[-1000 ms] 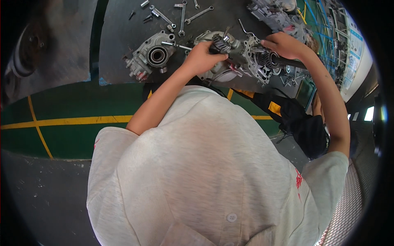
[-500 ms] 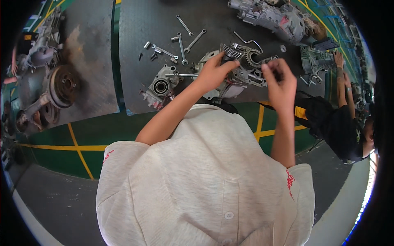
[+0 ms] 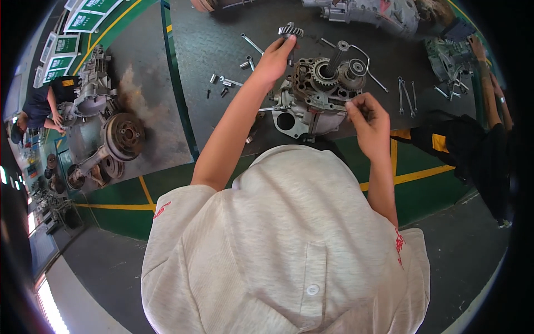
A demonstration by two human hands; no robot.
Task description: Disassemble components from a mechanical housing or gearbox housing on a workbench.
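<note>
Your gearbox [image 3: 311,103] sits on the dark mat [image 3: 222,50] at centre, just beyond your chest, its open top showing a large gear and an upright shaft. Far left lies a second assembly [image 3: 105,142] with a round disc. Your left hand [image 3: 273,58] reaches past the far-left corner of the gearbox, fingers closed on a small gear [image 3: 290,30] held above the mat. Your right hand [image 3: 368,119] hovers at the near-right edge of the gearbox, fingers curled; what it pinches cannot be told. Wrenches [image 3: 407,94] lie right; loose bolts [image 3: 222,84] lie left.
</note>
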